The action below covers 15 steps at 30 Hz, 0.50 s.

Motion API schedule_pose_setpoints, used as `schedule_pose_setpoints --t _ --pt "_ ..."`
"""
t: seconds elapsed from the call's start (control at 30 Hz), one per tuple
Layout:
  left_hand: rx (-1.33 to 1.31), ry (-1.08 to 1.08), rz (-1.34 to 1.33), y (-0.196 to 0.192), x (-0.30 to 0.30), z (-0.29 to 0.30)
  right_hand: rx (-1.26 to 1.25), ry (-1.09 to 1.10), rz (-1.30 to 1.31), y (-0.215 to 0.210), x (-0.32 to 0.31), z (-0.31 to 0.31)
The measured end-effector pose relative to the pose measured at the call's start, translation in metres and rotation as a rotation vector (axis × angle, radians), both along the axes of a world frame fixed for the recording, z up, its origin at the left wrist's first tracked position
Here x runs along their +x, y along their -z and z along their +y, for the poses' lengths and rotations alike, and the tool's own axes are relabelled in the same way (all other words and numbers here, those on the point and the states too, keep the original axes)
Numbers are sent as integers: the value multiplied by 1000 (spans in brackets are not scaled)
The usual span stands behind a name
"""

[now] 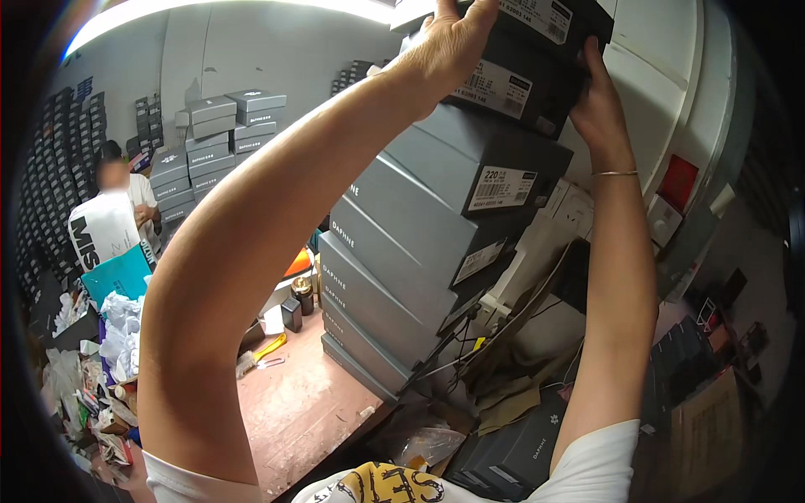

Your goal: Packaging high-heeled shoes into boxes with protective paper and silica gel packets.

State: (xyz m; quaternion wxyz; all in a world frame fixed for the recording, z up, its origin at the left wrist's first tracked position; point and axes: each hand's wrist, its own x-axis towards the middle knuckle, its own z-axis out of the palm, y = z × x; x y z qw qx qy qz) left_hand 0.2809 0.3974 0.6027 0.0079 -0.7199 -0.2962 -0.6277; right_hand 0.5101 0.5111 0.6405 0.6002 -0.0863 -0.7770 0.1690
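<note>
A tall, leaning stack of dark grey shoeboxes [402,226] rises from the table in front of me, with white labels on the box ends. Both my arms are raised to its top. My left hand [449,50] grips the left side of the uppermost shoebox [579,21], its fingertips cut off by the upper edge of the view. Against the right side of the top boxes is my right hand [599,109], thumb showing and the other fingers hidden behind. A second black shoebox [537,92] sits directly under the top one; whether my hands bear it too is unclear.
On the pinkish tabletop [310,419] lie a yellow-handled brush [267,352] and small bottles [302,295]. Crumpled paper and rubbish [92,394] heap up at left. Another person [122,197] stands beyond, near more stacked boxes [210,142]. Cables [470,335] and shoeboxes [524,448] fill the lower right.
</note>
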Motion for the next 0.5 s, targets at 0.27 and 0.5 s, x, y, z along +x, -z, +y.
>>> schedule_pose_setpoints --t 0.27,0.5 --pt "-57 79 -31 -5 50 -32 -450 -428 288 0 34 -8" --pt "-69 3 -72 48 11 -74 329 330 27 23 44 26"
